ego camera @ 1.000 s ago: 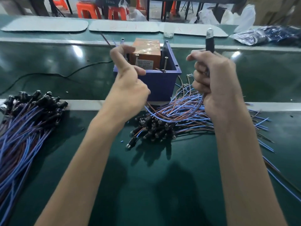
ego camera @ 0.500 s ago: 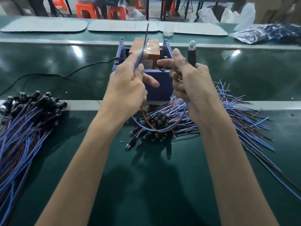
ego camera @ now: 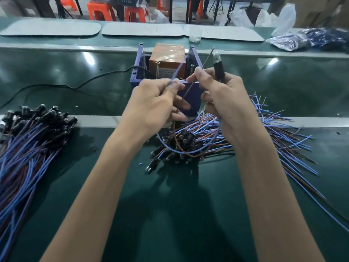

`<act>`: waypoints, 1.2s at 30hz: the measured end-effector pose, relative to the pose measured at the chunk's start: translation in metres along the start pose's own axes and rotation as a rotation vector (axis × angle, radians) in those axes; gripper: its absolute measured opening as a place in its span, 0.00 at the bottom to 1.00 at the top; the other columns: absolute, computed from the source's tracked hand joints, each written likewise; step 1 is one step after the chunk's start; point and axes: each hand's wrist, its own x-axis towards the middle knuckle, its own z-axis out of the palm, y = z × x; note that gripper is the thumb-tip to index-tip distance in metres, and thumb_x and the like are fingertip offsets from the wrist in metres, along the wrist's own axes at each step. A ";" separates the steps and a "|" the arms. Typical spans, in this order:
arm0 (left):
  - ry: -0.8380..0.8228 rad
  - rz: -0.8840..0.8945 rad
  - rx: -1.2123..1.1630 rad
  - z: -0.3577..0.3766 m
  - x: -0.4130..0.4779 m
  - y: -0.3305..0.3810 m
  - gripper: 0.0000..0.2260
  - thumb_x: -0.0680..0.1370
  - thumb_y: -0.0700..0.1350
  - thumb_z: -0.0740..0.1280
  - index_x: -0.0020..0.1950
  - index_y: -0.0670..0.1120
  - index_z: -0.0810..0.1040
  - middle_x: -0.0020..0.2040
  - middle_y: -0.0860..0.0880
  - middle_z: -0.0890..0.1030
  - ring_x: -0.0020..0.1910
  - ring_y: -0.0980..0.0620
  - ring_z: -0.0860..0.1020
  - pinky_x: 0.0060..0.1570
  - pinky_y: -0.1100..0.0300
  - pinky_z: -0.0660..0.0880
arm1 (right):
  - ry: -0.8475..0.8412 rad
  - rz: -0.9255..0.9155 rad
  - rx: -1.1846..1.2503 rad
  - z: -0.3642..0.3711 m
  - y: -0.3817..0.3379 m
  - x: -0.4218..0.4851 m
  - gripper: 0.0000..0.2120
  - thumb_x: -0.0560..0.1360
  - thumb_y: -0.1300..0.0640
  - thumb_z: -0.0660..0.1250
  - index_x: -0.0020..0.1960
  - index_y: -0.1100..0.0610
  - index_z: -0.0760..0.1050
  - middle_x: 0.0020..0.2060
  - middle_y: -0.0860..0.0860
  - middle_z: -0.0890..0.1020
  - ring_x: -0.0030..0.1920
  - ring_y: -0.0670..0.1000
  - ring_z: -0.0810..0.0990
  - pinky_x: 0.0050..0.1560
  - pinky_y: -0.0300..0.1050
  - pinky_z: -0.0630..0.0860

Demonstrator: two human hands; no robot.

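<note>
In front of the blue box, a blue wire is pinched by the left hand, with its end rising above the grip. A brown wire is pinched by the right hand, and a black lamp holder is clasped upright in the same hand's curled fingers. Both wires are looped below the hands.

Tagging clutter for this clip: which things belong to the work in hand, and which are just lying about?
In use: left hand pinching the blue wire; right hand pinching the brown wire and gripping the black component; loose pile beneath, likely the supply; blue box, probably the fixture.
Lying about: wire bundle at left; black cable; grey mats; plastic bag; orange stools.
</note>
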 end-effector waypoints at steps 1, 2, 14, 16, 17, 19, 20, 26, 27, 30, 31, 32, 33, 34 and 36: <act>0.056 -0.003 -0.009 -0.001 0.002 -0.001 0.12 0.84 0.45 0.57 0.49 0.46 0.79 0.33 0.51 0.83 0.29 0.54 0.81 0.30 0.65 0.75 | 0.030 0.020 0.007 0.000 0.000 0.002 0.15 0.79 0.54 0.65 0.34 0.53 0.78 0.28 0.42 0.73 0.24 0.40 0.67 0.21 0.30 0.59; 0.115 0.001 -0.004 -0.003 0.004 -0.003 0.12 0.84 0.46 0.57 0.49 0.47 0.79 0.33 0.52 0.82 0.30 0.56 0.80 0.29 0.67 0.74 | 0.057 0.038 0.011 -0.001 0.000 0.003 0.15 0.79 0.54 0.64 0.34 0.53 0.77 0.30 0.43 0.74 0.26 0.40 0.69 0.21 0.30 0.59; 0.287 -0.132 0.125 -0.020 0.016 -0.022 0.14 0.77 0.42 0.51 0.57 0.43 0.74 0.30 0.54 0.74 0.27 0.52 0.72 0.36 0.61 0.68 | 0.076 0.025 0.068 -0.004 0.001 0.004 0.08 0.81 0.62 0.59 0.54 0.61 0.77 0.27 0.49 0.76 0.23 0.39 0.72 0.24 0.28 0.66; 0.255 -0.138 0.186 -0.020 0.014 -0.022 0.23 0.79 0.36 0.50 0.76 0.43 0.60 0.32 0.56 0.78 0.22 0.57 0.75 0.29 0.66 0.72 | 0.101 0.019 0.022 -0.003 0.004 0.005 0.07 0.81 0.62 0.60 0.56 0.58 0.75 0.24 0.46 0.77 0.22 0.39 0.70 0.24 0.28 0.65; 0.243 -0.131 0.197 -0.019 0.012 -0.021 0.27 0.79 0.34 0.49 0.79 0.46 0.54 0.34 0.56 0.80 0.22 0.57 0.78 0.30 0.66 0.73 | 0.110 0.016 0.012 -0.004 0.005 0.006 0.07 0.81 0.62 0.60 0.56 0.56 0.74 0.22 0.46 0.77 0.22 0.39 0.69 0.24 0.29 0.65; 0.244 -0.121 0.200 -0.018 0.009 -0.020 0.31 0.78 0.32 0.50 0.79 0.51 0.50 0.38 0.55 0.82 0.24 0.56 0.80 0.28 0.71 0.72 | 0.123 0.019 0.022 -0.005 0.006 0.008 0.07 0.80 0.63 0.61 0.56 0.55 0.74 0.21 0.46 0.77 0.22 0.40 0.68 0.24 0.30 0.64; 0.258 -0.115 0.205 -0.017 0.008 -0.019 0.31 0.79 0.32 0.51 0.79 0.52 0.50 0.39 0.55 0.82 0.24 0.56 0.80 0.26 0.73 0.70 | 0.129 0.024 0.027 -0.006 0.008 0.009 0.08 0.80 0.63 0.61 0.56 0.56 0.74 0.21 0.46 0.77 0.22 0.41 0.68 0.24 0.30 0.64; 0.297 -0.056 0.382 -0.015 0.008 -0.024 0.19 0.83 0.41 0.56 0.73 0.53 0.69 0.35 0.56 0.82 0.25 0.57 0.81 0.30 0.75 0.70 | 0.170 0.078 0.002 -0.008 0.015 0.013 0.10 0.79 0.65 0.58 0.52 0.57 0.78 0.23 0.44 0.77 0.23 0.42 0.65 0.22 0.30 0.61; 0.305 -0.052 0.384 -0.015 0.008 -0.024 0.17 0.83 0.42 0.56 0.70 0.53 0.72 0.34 0.56 0.82 0.25 0.58 0.80 0.28 0.76 0.69 | 0.178 0.093 -0.006 -0.008 0.016 0.013 0.11 0.78 0.65 0.58 0.50 0.56 0.78 0.23 0.43 0.78 0.24 0.42 0.65 0.22 0.30 0.61; 0.311 -0.049 0.439 -0.015 0.007 -0.027 0.15 0.82 0.42 0.57 0.63 0.53 0.78 0.28 0.55 0.81 0.23 0.57 0.79 0.27 0.75 0.70 | 0.179 0.124 -0.022 -0.008 0.020 0.017 0.11 0.77 0.65 0.57 0.51 0.55 0.77 0.27 0.43 0.81 0.26 0.42 0.67 0.25 0.31 0.63; 0.319 -0.059 0.457 -0.016 0.008 -0.027 0.15 0.81 0.43 0.57 0.62 0.54 0.79 0.28 0.54 0.81 0.25 0.55 0.79 0.33 0.70 0.74 | 0.170 0.121 -0.024 -0.008 0.021 0.017 0.13 0.78 0.66 0.57 0.54 0.56 0.77 0.28 0.44 0.82 0.26 0.41 0.67 0.26 0.30 0.64; 0.330 -0.075 0.461 -0.016 0.008 -0.028 0.15 0.80 0.43 0.57 0.60 0.53 0.80 0.30 0.52 0.82 0.30 0.51 0.80 0.40 0.64 0.78 | 0.159 0.114 -0.024 -0.007 0.023 0.017 0.14 0.78 0.66 0.57 0.57 0.57 0.76 0.30 0.44 0.83 0.26 0.41 0.68 0.26 0.29 0.65; 0.340 -0.094 0.452 -0.016 0.009 -0.028 0.16 0.78 0.44 0.57 0.59 0.52 0.81 0.34 0.49 0.83 0.37 0.47 0.80 0.47 0.56 0.79 | 0.150 0.106 -0.024 -0.007 0.024 0.017 0.14 0.78 0.67 0.57 0.58 0.57 0.76 0.32 0.45 0.84 0.26 0.40 0.68 0.26 0.29 0.65; 0.349 -0.112 0.440 -0.016 0.009 -0.027 0.17 0.76 0.45 0.55 0.58 0.51 0.81 0.39 0.44 0.84 0.43 0.42 0.80 0.50 0.49 0.78 | 0.146 0.099 -0.022 -0.007 0.025 0.017 0.14 0.78 0.67 0.57 0.58 0.57 0.76 0.33 0.45 0.84 0.26 0.40 0.69 0.26 0.28 0.65; 0.338 -0.127 0.433 -0.016 0.011 -0.027 0.20 0.72 0.45 0.52 0.55 0.48 0.81 0.42 0.42 0.83 0.47 0.38 0.77 0.51 0.46 0.76 | 0.163 0.090 -0.029 -0.006 0.027 0.017 0.12 0.78 0.67 0.58 0.55 0.57 0.77 0.34 0.46 0.84 0.26 0.40 0.70 0.26 0.28 0.66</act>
